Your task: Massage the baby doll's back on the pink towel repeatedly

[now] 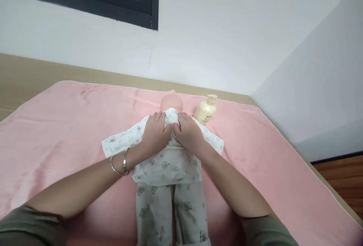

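A baby doll (171,103) lies stretched out with its bare head pointing away from me. It wears a white printed top (170,166) and matching trousers (188,208). My left hand (155,131) rests flat on the left shoulder side of the top, its fingers pointing toward the doll's head. On the right shoulder side lies my right hand (188,130), also flat. The two thumbs nearly meet at the middle of the chest area. Neither hand grips anything. The doll's sleeves spread out to both sides.
A cream pump bottle (206,110) stands tilted just beyond the right sleeve. A pink blanket (255,151) lies under the doll on a wooden surface (34,66). Behind are a white wall and a dark window frame, with another wall at the right.
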The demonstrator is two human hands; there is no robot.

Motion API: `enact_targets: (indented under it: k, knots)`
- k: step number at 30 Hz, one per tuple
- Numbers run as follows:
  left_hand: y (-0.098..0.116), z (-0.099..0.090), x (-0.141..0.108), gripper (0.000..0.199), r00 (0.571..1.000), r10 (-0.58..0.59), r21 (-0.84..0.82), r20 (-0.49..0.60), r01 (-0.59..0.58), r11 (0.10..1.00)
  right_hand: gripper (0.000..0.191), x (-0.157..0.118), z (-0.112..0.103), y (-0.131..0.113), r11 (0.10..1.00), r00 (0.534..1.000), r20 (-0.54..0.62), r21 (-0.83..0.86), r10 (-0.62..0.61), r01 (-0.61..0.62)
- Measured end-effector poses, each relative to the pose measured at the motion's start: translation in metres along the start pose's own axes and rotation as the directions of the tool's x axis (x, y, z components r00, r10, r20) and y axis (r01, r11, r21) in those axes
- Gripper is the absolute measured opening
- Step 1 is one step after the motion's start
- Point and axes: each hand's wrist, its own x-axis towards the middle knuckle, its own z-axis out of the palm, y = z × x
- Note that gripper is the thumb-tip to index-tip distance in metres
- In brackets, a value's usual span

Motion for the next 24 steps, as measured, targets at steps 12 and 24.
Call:
enact_targets:
  k: [12, 24]
  knots:
    - [-0.007, 0.0, 0.011, 0.029, 1.0, 0.025, -0.066, 0.017, -0.024, 0.998, 0.036, 0.005, 0.018, 0.004, 0.975, 0.983, -0.13, 0.196, 0.128, -0.101]
    - [-0.007, 0.003, 0.008, 0.034, 1.0, 0.007, -0.08, 0.005, -0.006, 0.997, 0.033, 0.013, 0.005, 0.01, 0.993, 0.998, 0.028, 0.099, 0.057, -0.06]
